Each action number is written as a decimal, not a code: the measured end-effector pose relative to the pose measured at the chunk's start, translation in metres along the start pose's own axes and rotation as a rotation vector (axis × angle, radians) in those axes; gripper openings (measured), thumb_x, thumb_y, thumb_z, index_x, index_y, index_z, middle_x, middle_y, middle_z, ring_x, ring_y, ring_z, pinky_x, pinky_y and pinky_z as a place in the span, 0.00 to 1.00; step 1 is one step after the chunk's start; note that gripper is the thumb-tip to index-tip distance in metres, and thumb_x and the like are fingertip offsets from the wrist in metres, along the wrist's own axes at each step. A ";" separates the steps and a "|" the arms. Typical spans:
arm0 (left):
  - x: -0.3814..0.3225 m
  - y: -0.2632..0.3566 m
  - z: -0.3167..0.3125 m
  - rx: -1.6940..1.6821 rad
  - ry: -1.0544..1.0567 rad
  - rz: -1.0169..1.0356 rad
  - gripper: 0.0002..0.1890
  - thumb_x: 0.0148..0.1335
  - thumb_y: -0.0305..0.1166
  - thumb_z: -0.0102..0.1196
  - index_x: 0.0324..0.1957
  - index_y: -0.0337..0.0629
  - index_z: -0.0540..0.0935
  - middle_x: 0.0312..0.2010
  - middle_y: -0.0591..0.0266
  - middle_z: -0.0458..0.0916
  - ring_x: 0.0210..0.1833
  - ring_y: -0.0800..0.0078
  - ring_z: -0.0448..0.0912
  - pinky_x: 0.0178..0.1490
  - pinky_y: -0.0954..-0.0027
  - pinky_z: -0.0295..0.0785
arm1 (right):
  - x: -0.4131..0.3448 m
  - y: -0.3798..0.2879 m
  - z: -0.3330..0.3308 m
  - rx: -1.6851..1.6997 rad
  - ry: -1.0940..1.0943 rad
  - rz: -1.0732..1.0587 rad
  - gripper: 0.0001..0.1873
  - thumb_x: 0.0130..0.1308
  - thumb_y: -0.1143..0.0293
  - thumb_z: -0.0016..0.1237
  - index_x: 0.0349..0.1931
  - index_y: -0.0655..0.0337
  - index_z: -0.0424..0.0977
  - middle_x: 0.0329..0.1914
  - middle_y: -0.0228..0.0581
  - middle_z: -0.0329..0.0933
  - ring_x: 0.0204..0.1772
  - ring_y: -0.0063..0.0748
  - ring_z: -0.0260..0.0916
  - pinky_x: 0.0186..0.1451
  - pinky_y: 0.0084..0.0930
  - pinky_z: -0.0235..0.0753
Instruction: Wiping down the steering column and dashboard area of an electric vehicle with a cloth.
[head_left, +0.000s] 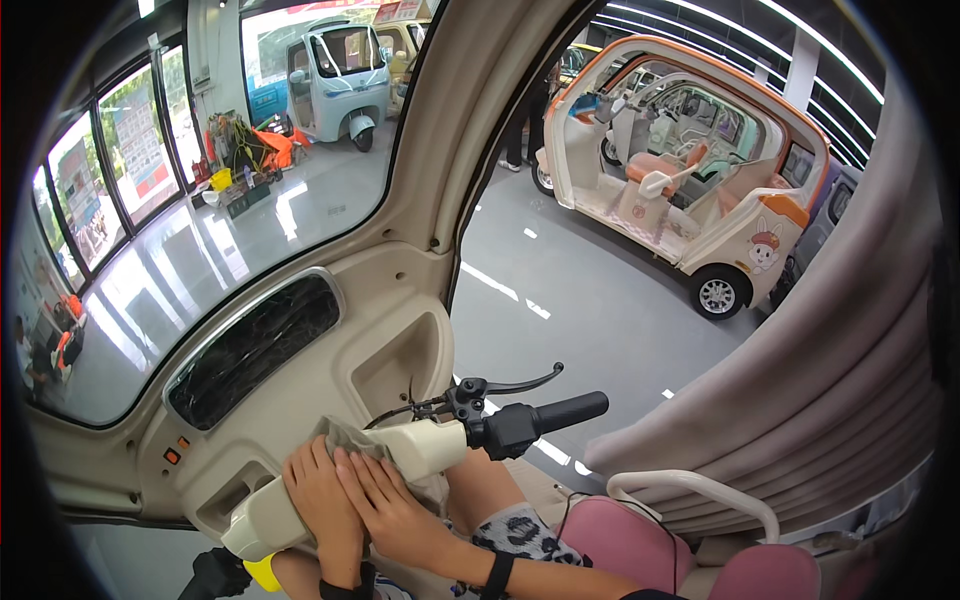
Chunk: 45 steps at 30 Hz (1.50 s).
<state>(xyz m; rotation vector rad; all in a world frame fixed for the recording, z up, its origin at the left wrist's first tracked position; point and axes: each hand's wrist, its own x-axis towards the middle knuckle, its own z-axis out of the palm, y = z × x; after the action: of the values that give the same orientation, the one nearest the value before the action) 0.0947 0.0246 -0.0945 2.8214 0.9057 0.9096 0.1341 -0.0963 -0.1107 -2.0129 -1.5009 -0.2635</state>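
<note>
Both hands rest side by side on the middle of a cream plastic handlebar cover (262, 517). My left hand (321, 480) lies over a thin grey cloth (346, 435), its fingers curving across the top of the cover. Pressed close beside it, my right hand (397, 514) also holds the cloth down, its fingertips touching the left hand. Part of the cloth drapes down the cover's near side. Beyond the right hand are a black handlebar grip (574, 411) and a brake lever (529, 382). Most of the cloth under my palms is hidden.
A dashboard (390, 300) with a dark display panel (255, 349) and orange switches (172, 455) curves ahead. To the right are pink seats (622, 540), a cream armrest rail (705, 480) and a grey curtain (795, 375). Outside stands a cream-and-orange three-wheeler (675, 217).
</note>
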 end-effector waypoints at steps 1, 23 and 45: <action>0.004 -0.002 0.000 -0.045 -0.067 -0.009 0.14 0.70 0.37 0.51 0.49 0.36 0.81 0.46 0.51 0.81 0.55 0.54 0.77 0.66 0.55 0.65 | 0.007 0.001 -0.001 -0.004 0.005 -0.001 0.41 0.63 0.73 0.45 0.76 0.81 0.52 0.81 0.67 0.54 0.83 0.60 0.54 0.84 0.52 0.52; -0.002 -0.007 0.002 -0.121 0.005 -0.049 0.13 0.70 0.39 0.52 0.42 0.40 0.81 0.41 0.49 0.80 0.49 0.50 0.77 0.58 0.52 0.69 | 0.006 -0.003 -0.001 -0.067 -0.040 -0.007 0.43 0.61 0.67 0.48 0.76 0.79 0.52 0.79 0.66 0.57 0.79 0.62 0.59 0.83 0.53 0.54; 0.000 0.002 -0.010 -0.102 -0.007 -0.068 0.15 0.67 0.38 0.56 0.50 0.38 0.80 0.43 0.55 0.80 0.51 0.59 0.77 0.61 0.60 0.67 | 0.008 -0.001 -0.004 0.037 -0.054 0.020 0.38 0.62 0.75 0.47 0.73 0.83 0.56 0.78 0.69 0.58 0.80 0.70 0.56 0.82 0.63 0.50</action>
<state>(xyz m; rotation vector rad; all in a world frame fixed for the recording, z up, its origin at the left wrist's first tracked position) 0.0906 0.0213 -0.0856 2.6891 0.9206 0.9103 0.1363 -0.0918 -0.1029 -2.0197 -1.5071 -0.1732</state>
